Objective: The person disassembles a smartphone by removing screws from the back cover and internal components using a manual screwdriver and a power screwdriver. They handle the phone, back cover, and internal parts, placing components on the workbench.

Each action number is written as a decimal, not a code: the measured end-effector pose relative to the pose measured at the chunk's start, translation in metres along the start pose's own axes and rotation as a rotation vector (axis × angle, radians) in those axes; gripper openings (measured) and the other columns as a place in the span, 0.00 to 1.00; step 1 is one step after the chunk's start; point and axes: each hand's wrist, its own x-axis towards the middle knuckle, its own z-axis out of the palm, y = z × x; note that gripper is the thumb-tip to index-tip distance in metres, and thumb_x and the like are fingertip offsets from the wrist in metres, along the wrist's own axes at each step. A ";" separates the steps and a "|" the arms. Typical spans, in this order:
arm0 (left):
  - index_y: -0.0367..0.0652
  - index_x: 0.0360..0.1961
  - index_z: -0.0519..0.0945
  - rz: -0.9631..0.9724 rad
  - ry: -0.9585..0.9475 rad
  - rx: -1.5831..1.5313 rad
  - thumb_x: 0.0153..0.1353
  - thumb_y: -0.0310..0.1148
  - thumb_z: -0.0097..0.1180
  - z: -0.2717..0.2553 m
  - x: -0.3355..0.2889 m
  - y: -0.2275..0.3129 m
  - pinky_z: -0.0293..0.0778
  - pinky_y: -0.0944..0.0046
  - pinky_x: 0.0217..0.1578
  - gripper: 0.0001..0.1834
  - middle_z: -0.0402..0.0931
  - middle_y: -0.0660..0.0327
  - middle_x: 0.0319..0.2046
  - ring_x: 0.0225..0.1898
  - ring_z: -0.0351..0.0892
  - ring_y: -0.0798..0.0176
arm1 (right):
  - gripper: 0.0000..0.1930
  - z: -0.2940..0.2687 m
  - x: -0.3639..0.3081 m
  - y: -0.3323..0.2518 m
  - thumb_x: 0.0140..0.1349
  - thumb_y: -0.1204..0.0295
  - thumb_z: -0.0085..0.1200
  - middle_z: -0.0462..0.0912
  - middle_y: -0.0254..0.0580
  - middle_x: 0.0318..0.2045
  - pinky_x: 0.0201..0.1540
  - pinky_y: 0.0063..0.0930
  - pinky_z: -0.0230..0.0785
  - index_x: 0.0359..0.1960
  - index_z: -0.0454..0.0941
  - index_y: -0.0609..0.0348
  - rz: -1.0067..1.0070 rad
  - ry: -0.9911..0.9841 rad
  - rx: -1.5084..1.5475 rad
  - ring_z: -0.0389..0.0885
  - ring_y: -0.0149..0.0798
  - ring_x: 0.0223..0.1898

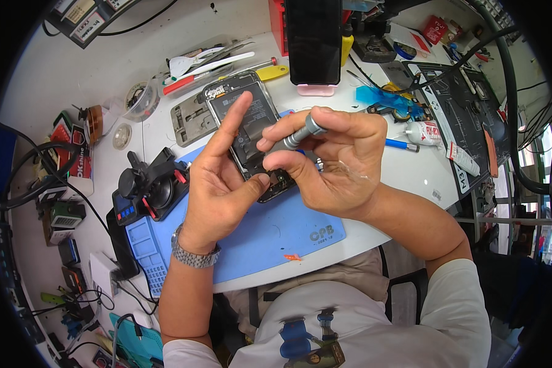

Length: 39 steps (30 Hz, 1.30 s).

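My right hand (343,162) is closed around a grey screwdriver (297,138), its knob end tilted up and its tip pointing down to the left, hidden at the fingers. Beneath lies an opened phone (254,110) with its dark battery and inner parts bare, over the upper edge of the blue work mat (270,236). My left hand (218,178) is at the phone's left side, index finger stretched out over it and thumb apart near its lower end. Its other fingers are hidden. A wristwatch (194,250) is on my left wrist.
A grey metal fixture (191,119) sits beside the phone. Behind stands an upright black phone (314,43) on a pink stand. To the left is a black clamp-like device (156,184); to the right, a blue pen-like tool (402,145) and a white glue bottle (422,133).
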 end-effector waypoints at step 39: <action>0.37 0.82 0.55 -0.006 -0.081 -0.024 0.53 0.06 0.50 -0.004 -0.001 -0.005 0.58 0.62 0.74 0.51 0.57 0.53 0.79 0.78 0.56 0.63 | 0.34 -0.013 0.001 -0.014 0.63 0.88 0.65 0.82 0.60 0.52 0.57 0.43 0.82 0.66 0.62 0.53 -0.034 -0.103 -0.242 0.87 0.52 0.53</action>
